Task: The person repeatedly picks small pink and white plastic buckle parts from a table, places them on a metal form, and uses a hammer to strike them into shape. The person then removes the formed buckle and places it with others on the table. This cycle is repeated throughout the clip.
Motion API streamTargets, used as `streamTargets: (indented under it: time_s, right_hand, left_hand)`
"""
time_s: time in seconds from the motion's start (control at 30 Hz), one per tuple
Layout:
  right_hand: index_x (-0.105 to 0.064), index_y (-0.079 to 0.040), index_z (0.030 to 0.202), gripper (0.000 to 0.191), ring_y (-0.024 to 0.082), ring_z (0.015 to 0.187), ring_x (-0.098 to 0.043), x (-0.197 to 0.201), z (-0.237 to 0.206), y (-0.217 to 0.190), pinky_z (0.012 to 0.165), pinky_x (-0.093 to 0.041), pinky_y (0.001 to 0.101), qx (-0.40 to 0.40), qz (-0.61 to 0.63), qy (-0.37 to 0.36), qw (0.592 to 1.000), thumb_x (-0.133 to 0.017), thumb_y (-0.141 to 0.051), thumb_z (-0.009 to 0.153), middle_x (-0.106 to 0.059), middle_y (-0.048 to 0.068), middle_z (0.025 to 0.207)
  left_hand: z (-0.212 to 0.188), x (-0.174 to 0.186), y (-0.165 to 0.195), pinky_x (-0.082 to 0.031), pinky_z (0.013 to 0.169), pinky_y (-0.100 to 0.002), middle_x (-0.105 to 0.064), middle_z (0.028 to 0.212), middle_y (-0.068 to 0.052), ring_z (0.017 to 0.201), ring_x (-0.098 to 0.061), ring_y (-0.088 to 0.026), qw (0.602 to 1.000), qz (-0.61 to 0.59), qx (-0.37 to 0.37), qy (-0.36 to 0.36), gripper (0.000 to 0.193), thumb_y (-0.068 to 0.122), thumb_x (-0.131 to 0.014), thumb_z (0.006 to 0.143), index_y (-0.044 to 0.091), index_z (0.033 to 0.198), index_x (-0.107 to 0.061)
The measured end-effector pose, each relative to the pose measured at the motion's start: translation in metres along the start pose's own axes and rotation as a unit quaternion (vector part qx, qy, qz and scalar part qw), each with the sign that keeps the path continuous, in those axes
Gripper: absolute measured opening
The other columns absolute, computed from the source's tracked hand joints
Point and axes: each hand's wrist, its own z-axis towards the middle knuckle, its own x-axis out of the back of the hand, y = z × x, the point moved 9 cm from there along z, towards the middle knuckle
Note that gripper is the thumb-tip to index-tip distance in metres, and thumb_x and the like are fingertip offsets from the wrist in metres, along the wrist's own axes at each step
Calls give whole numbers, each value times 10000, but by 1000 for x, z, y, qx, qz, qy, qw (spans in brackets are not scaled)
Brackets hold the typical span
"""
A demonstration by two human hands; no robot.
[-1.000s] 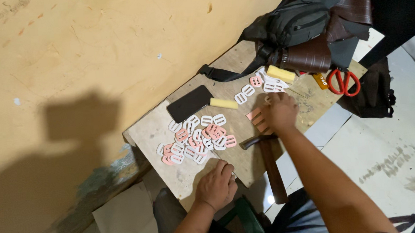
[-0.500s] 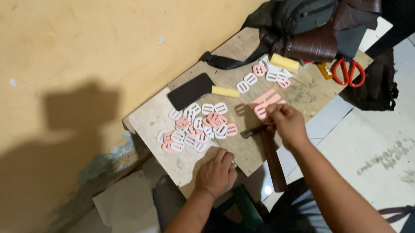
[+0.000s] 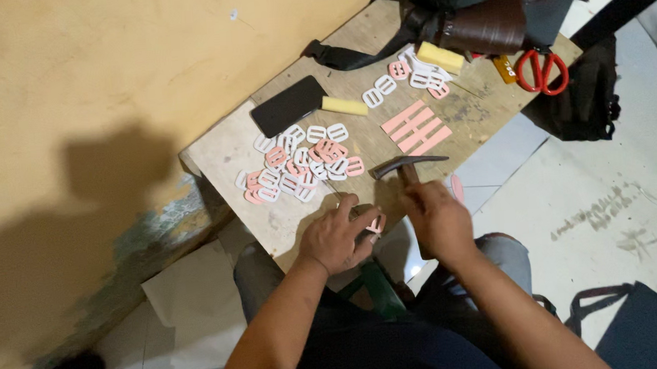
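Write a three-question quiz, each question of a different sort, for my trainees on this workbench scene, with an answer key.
1. True or false: the right hand grips a hammer.
2. Multiple choice: the pink strips lie (A) in a row on the bench, (B) under the dark phone, (C) on the floor.
3. Fill in: the left hand pins a pink ____ at the bench edge.

Key: 1 true; 2 A; 3 buckle.
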Motion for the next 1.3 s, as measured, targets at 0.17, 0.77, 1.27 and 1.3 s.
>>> streamTargets:
  time_s: [0.17,0.77,1.27,1.3]
  right_hand:
    - [-596,32,1086,420,284,612,-647,-32,-19,63,516,-519,432,-281,249,-104,921,-737,-317,900,-638,168,830]
    - [-588,-58,1123,330,390,734,-697,-10,-84,9,637,-531,456,-119,36,-175,977,-693,-304,929,-703,196,810]
    - [-569,-74,1039,328,432,754,-690,-11,-91,17,649,-534,509,-156,17,-198,968,-666,-363,918,-698,216,779]
    - [-561,-69,1023,344,427,753,-691,-10,-91,18,650,-540,507,-166,16,-195,967,-663,-385,930,-692,221,776]
  left_hand:
    - [1,-2,2,-577,784,-455,-511,1340,-106,969,-679,-351,999,39,6,-5,417,344,-702,879,302,1287,-625]
    - [2,-18,-11,-562,834,-443,-476,1342,-82,1000,-673,-303,999,30,29,-32,443,417,-723,881,166,1239,-655]
    - [-2,-15,-10,-561,784,-447,-499,1330,-82,928,-675,-307,998,55,22,-22,420,405,-729,862,189,1218,-677]
    - [-2,-15,-8,-561,772,-449,-499,1336,-89,914,-675,-311,998,60,18,-21,409,399,-730,860,187,1207,-681]
